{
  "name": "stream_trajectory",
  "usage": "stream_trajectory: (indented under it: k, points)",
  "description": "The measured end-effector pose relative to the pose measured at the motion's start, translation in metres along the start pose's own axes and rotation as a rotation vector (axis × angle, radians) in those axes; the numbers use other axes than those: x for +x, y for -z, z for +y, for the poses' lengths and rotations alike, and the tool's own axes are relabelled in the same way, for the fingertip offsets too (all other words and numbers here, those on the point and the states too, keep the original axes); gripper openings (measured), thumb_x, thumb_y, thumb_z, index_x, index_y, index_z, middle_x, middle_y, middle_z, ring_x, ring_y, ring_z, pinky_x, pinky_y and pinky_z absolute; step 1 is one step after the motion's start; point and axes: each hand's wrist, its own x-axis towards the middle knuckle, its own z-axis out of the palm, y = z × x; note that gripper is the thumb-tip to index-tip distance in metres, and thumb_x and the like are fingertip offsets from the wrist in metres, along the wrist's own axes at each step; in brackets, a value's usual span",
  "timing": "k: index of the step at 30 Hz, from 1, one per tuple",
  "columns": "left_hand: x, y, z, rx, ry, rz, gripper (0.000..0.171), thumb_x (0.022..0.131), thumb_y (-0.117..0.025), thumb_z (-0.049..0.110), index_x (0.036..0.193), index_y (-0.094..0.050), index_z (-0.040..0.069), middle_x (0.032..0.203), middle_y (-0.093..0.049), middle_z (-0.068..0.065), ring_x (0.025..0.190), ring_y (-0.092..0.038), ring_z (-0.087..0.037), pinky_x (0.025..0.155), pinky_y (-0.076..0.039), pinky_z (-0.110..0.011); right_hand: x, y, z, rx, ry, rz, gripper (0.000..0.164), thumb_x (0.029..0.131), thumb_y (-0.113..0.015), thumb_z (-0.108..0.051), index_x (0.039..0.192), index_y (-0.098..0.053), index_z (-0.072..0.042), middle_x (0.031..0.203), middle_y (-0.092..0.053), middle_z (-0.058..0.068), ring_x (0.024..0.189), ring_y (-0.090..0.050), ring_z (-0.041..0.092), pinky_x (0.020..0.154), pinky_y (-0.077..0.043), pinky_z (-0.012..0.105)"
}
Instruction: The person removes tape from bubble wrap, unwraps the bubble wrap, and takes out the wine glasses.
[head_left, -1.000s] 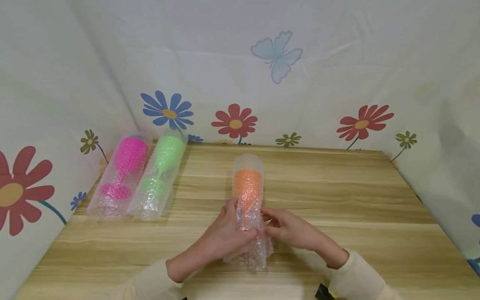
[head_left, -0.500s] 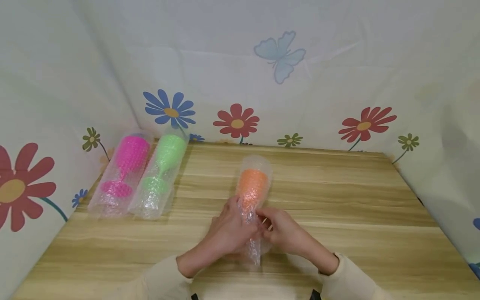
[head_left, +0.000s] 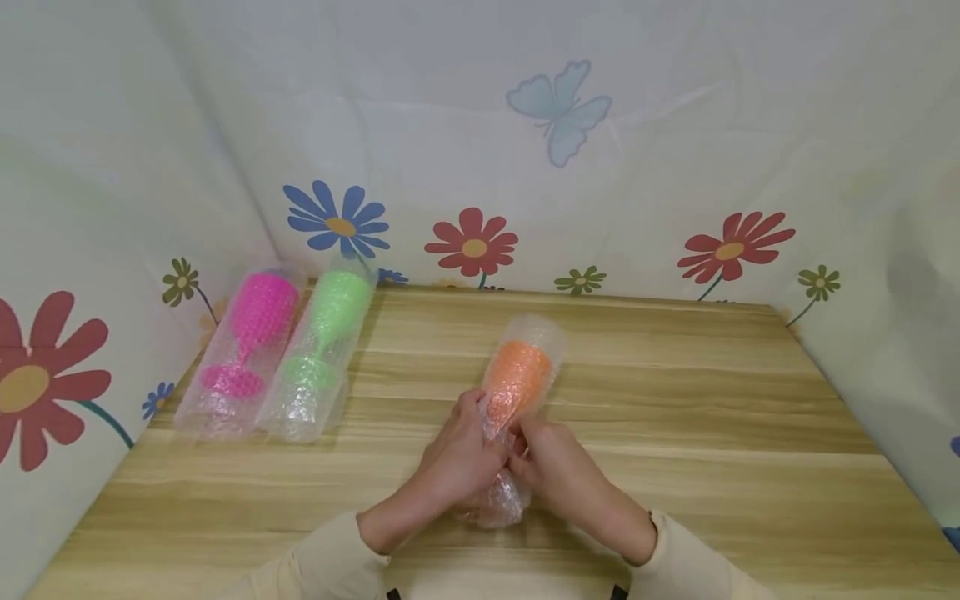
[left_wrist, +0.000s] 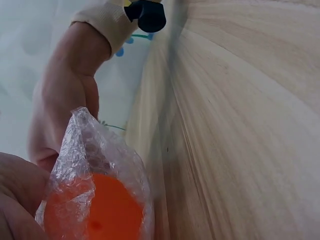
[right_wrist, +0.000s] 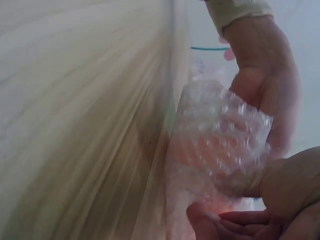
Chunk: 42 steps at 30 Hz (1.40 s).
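An orange goblet (head_left: 517,375) in bubble wrap (head_left: 501,504) lies tilted on the table between the two hands. From its left side my left hand (head_left: 461,454) grips the wrapped stem part. My right hand (head_left: 566,471) pinches the wrap at the right of the stem, thumb and fingers close to the left hand. Seen from the left wrist, the orange round base (left_wrist: 117,210) shows in the wrap's open end. In the right wrist view, loose bubble wrap (right_wrist: 220,130) stands up beside the curled right fingers (right_wrist: 202,220). Most of the stem is hidden by the hands.
A pink goblet (head_left: 262,312) and a green goblet (head_left: 337,308), both bubble-wrapped, lie side by side at the table's back left. The wooden table (head_left: 712,400) ends at a flowered cloth (head_left: 622,192) behind and at the sides.
The orange goblet's cup end has swung to the right. My right hand has moved in over the stem and the loose wrap's lower end is drawn shorter. The other goblets stay put.
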Motion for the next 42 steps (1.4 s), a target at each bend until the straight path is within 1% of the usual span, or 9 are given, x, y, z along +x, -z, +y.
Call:
stream_trajectory:
  k: [2,5,12,15,21,27,33,37,42]
  points:
    - [-0.0007,0.0004,-0.0008,0.002,0.001,0.003,0.067,0.094,-0.066,0.020,0.150,-0.036,-0.002,0.147,-0.049,-0.023,0.126,-0.055,-0.036,0.096,-0.049,-0.058,0.0001,-0.0020,-0.0040,-0.098,0.027,0.031,0.010,0.090,-0.070,0.001,0.089,-0.064,-0.006,0.074,-0.063,0.001,0.066,-0.061,0.014,0.056,-0.051,0.030]
    - [-0.0001,0.0001,-0.0023,0.002,-0.015,0.006,0.064,0.095,-0.066,0.019,0.148,-0.037,-0.002,0.147,-0.049,-0.024,0.128,-0.055,-0.038,0.094,-0.049,-0.060,0.0003,-0.0044,-0.0067,-0.170,0.045,0.043,0.009,0.095,-0.067,-0.001,0.088,-0.064,-0.007,0.072,-0.062,0.001,0.065,-0.062,0.016,0.055,-0.051,0.033]
    - [0.0003,0.0031,-0.0058,-0.027,-0.018,-0.019,0.070,0.092,-0.070,0.017,0.151,-0.036,-0.001,0.148,-0.048,-0.025,0.124,-0.057,-0.039,0.093,-0.051,-0.059,0.0000,-0.0057,-0.0059,-0.129,0.034,0.008,0.006,0.094,-0.062,0.004,0.096,-0.065,-0.001,0.082,-0.066,0.008,0.075,-0.066,0.022,0.062,-0.055,0.038]
    - [0.0005,0.0045,-0.0088,-0.079,-0.016,-0.054,0.076,0.090,-0.070,0.017,0.153,-0.033,-0.001,0.151,-0.044,-0.027,0.126,-0.055,-0.040,0.101,-0.048,-0.058,0.0004,-0.0069,-0.0050,-0.121,0.016,0.011,0.006,0.092,-0.063,0.003,0.096,-0.064,-0.001,0.084,-0.066,0.009,0.076,-0.065,0.022,0.065,-0.056,0.039]
    - [-0.0016,0.0089,-0.0097,-0.187,-0.003,-0.111,0.081,0.087,-0.066,0.020,0.155,-0.029,-0.004,0.155,-0.038,-0.030,0.134,-0.048,-0.043,0.110,-0.039,-0.060,-0.0002,-0.0087,-0.0063,-0.165,-0.022,0.036,0.014,0.096,-0.071,-0.009,0.103,-0.062,-0.001,0.091,-0.063,0.008,0.079,-0.065,0.023,0.066,-0.056,0.042]
    - [-0.0027,0.0098,-0.0078,-0.207,0.002,-0.134,0.079,0.094,-0.059,0.027,0.160,-0.026,0.000,0.163,-0.030,-0.024,0.144,-0.037,-0.044,0.116,-0.030,-0.060,0.0018,-0.0085,-0.0083,-0.230,0.016,0.065,0.014,0.095,-0.064,0.003,0.108,-0.060,0.005,0.088,-0.059,0.011,0.074,-0.064,0.024,0.060,-0.056,0.039]
    - [-0.0049,0.0076,-0.0073,-0.148,-0.054,-0.089,0.061,0.106,-0.050,0.022,0.159,-0.028,-0.002,0.160,-0.032,-0.030,0.144,-0.036,-0.048,0.117,-0.029,-0.060,0.0042,-0.0093,-0.0097,-0.243,0.037,0.048,0.015,0.095,-0.058,0.010,0.110,-0.058,0.011,0.086,-0.059,0.015,0.073,-0.064,0.026,0.060,-0.057,0.037]
    - [-0.0041,0.0066,-0.0078,-0.108,-0.131,-0.045,0.052,0.103,-0.048,0.006,0.152,-0.036,-0.005,0.150,-0.042,-0.035,0.138,-0.043,-0.050,0.113,-0.035,-0.060,0.0053,-0.0107,-0.0093,-0.214,0.017,0.047,0.017,0.100,-0.059,0.002,0.114,-0.059,0.011,0.095,-0.064,0.021,0.082,-0.068,0.033,0.067,-0.059,0.042]
    - [-0.0033,0.0066,-0.0086,-0.099,-0.149,-0.029,0.053,0.099,-0.052,0.004,0.150,-0.040,-0.003,0.146,-0.046,-0.035,0.132,-0.049,-0.049,0.108,-0.040,-0.062,0.0064,-0.0090,-0.0101,-0.209,-0.006,0.056,0.015,0.098,-0.068,-0.009,0.102,-0.062,0.004,0.086,-0.061,0.013,0.071,-0.064,0.026,0.058,-0.056,0.039]
